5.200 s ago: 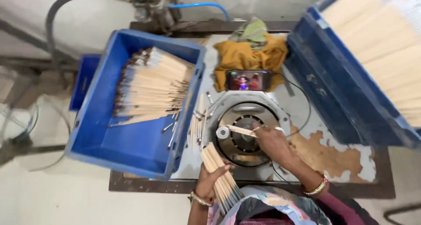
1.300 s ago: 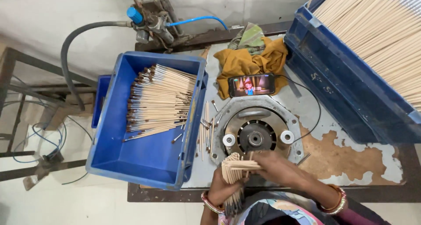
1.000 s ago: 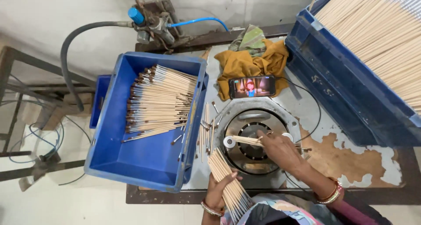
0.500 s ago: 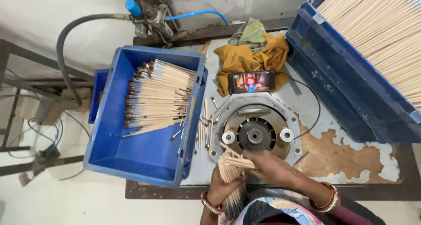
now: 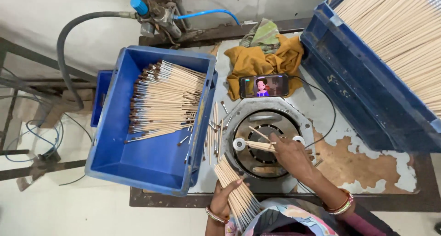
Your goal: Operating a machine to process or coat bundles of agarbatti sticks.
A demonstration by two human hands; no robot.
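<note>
Blue crate (image 5: 138, 171) and loose sticks (image 5: 213, 135) hem the round machine (image 5: 266, 139) leftward.

1. One view only, the head camera; it is sitting on the person's head and looking almost straight down at the metal table (image 5: 367, 181).
2. It is facing away from the body: the person's clothing is filling the bottom edge, the wall is running along the top.
3. It is sitting fairly near, at arm's reach; the left hand (image 5: 225, 199) and right hand (image 5: 291, 155) are entering from the bottom centre.
4. It is centring on the round machine (image 5: 266, 139), with the blue crate (image 5: 138, 171) at left and the big blue bin (image 5: 349, 93) cut off at the right edge.
5. No second view is sharing any of the scene.
</note>
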